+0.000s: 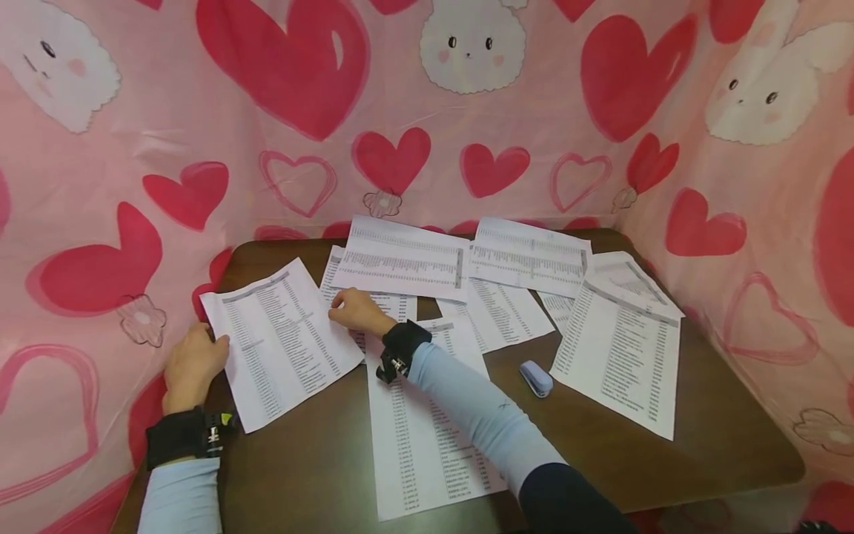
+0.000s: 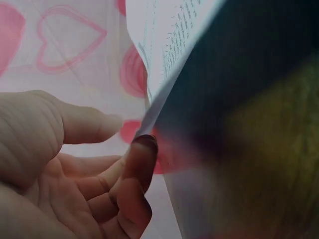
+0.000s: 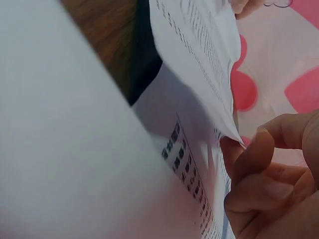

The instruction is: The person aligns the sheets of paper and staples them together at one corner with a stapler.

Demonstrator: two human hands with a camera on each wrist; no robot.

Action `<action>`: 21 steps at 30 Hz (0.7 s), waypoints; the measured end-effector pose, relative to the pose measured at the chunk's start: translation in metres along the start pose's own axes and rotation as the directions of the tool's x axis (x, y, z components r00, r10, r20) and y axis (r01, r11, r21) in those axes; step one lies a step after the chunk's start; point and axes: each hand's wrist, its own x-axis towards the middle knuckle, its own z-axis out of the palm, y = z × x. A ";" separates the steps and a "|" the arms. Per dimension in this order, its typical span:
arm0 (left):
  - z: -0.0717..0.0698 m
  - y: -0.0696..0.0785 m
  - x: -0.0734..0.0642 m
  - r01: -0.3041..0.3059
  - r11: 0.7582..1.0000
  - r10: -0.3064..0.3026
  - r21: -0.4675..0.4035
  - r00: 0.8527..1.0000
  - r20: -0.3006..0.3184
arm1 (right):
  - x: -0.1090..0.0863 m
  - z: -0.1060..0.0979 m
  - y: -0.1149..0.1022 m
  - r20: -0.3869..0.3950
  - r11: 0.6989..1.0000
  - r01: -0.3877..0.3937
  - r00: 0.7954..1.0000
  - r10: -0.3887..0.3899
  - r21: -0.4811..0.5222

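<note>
A printed sheet of paper (image 1: 283, 345) is held between both hands at the left of the table in the head view. My left hand (image 1: 193, 363) holds its left edge; in the left wrist view a fingertip (image 2: 145, 144) lies under the paper's edge. At the sheet's right edge, my right hand (image 1: 360, 311) pinches the paper between thumb and curled fingers, seen also in the right wrist view, where the sheet (image 3: 199, 50) bows slightly. Under the right forearm lies another printed sheet (image 1: 416, 445), partly hidden by the sleeve.
More printed sheets overlap at the back of the brown table (image 1: 300, 475), including one sheet (image 1: 400, 259) at the back middle and another (image 1: 620, 356) on the right. A small lavender stapler (image 1: 537, 378) lies right of the forearm. A heart-patterned pink curtain (image 1: 414, 111) surrounds the table.
</note>
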 end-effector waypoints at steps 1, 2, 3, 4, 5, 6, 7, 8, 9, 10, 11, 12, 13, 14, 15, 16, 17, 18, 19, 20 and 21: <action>0.001 0.000 0.001 -0.001 1.000 0.001 -0.001 1.000 -0.007 | 0.000 0.001 0.000 -0.003 1.000 -0.005 1.000 0.005 0.004; 0.001 0.000 0.001 -0.004 1.000 0.004 -0.003 1.000 -0.013 | 0.000 0.001 -0.001 -0.007 1.000 -0.008 1.000 0.008 0.006; 0.002 0.000 0.001 -0.007 1.000 0.007 -0.002 1.000 -0.019 | 0.000 0.002 -0.001 -0.011 1.000 -0.007 1.000 0.007 0.007; 0.002 0.000 0.002 -0.009 1.000 0.009 0.001 1.000 -0.024 | 0.000 0.003 -0.001 -0.015 1.000 -0.002 1.000 0.002 0.007; 0.002 0.000 0.001 -0.008 1.000 0.008 0.000 1.000 -0.025 | 0.000 0.004 -0.001 -0.019 1.000 0.008 1.000 -0.009 -0.005; 0.003 0.000 0.002 -0.008 1.000 0.008 0.004 1.000 -0.028 | 0.000 0.005 0.000 -0.020 1.000 0.018 1.000 -0.019 -0.012; 0.003 0.001 0.002 -0.009 1.000 0.009 0.007 1.000 -0.028 | 0.000 0.005 0.000 -0.022 0.999 0.029 0.999 -0.030 -0.016; 0.004 0.001 0.002 -0.009 1.000 0.009 0.008 1.000 -0.026 | 0.000 0.005 0.001 -0.023 0.999 0.040 0.999 -0.040 -0.021; 0.004 0.002 0.003 -0.009 1.000 0.010 0.010 1.000 -0.024 | 0.000 0.005 0.001 -0.023 0.998 0.050 0.998 -0.051 -0.024; 0.004 0.003 0.002 -0.009 1.000 0.010 0.009 1.000 -0.021 | -0.001 0.004 0.002 -0.024 0.998 0.063 0.998 -0.064 -0.028; 0.004 0.003 0.002 -0.014 1.000 0.014 0.008 1.000 -0.020 | -0.002 0.003 0.002 -0.022 0.997 0.075 0.997 -0.075 -0.033; 0.004 0.003 0.003 -0.019 1.000 0.019 0.010 1.000 -0.020 | -0.003 0.002 0.003 -0.021 0.996 0.085 0.996 -0.086 -0.031; 0.003 0.004 0.002 -0.024 1.000 0.024 0.010 1.000 -0.018 | -0.005 0.001 0.004 -0.019 0.995 0.096 0.995 -0.096 -0.022; 0.002 0.004 0.002 -0.030 0.999 0.030 0.012 0.999 -0.018 | -0.006 -0.001 0.004 -0.014 0.994 0.105 0.994 -0.105 -0.016; 0.001 0.004 0.002 -0.038 0.999 0.038 0.009 0.999 -0.018 | -0.007 -0.004 0.005 -0.008 0.993 0.119 0.993 -0.119 -0.009; 0.000 0.004 0.002 -0.046 0.999 0.046 0.006 0.999 -0.018 | -0.009 -0.007 0.006 -0.001 0.992 0.127 0.992 -0.127 0.002; -0.001 0.004 0.002 -0.056 0.998 0.056 0.003 0.998 -0.020 | -0.010 -0.009 0.007 0.010 0.991 0.131 0.991 -0.131 0.016; -0.002 0.004 0.001 -0.061 0.998 0.061 -0.005 0.998 -0.016 | -0.012 -0.012 0.008 0.019 0.990 0.136 0.990 -0.136 0.031; -0.004 0.004 0.001 -0.067 0.998 0.067 -0.015 0.998 -0.012 | -0.013 -0.015 0.008 0.030 0.990 0.131 0.991 -0.133 0.054; -0.005 0.004 0.000 -0.074 0.997 0.074 -0.023 0.997 -0.011 | -0.015 -0.018 0.009 0.038 0.989 0.130 0.990 -0.132 0.067; -0.006 0.005 0.000 -0.083 0.996 0.083 -0.036 0.997 -0.010 | -0.016 -0.021 0.010 0.040 0.989 0.128 0.991 -0.131 0.075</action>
